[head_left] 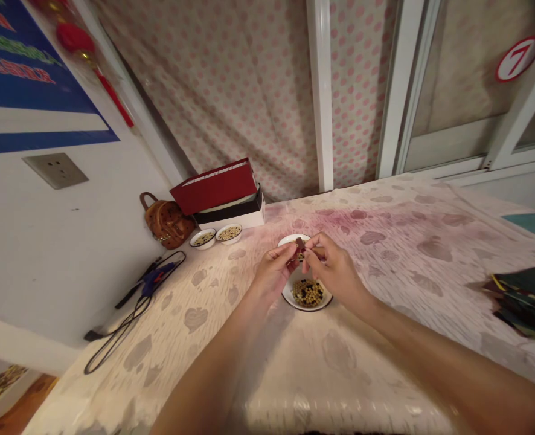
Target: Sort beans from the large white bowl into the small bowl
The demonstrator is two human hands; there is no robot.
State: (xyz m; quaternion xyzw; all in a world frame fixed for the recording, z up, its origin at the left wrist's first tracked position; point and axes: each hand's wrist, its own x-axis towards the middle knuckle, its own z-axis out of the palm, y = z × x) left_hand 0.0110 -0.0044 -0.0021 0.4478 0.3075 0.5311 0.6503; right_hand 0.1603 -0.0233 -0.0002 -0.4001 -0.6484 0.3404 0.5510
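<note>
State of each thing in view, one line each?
Left hand, pinching the piece
Right hand, pinching the piece
Small dark red piece, held over the bowl
White round bowl, mixed seeds inside
Two small white bowls, seeds inside
Red rectangular box, tilted on a black box
Blue hot glue gun, lying down, black cord looped
Brown studded backpack, upright by the wall

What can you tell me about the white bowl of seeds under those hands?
The white bowl is round, looks glazed like ceramic, and has a thin dark line along its rim. It sits flat on a stained cloth. Inside lies a small heap of pale yellow and dark seeds. The left hand and right hand hide its far side, pinching a small dark red piece above it. A white rim shows beyond them; it may be this bowl's or another's.
</note>
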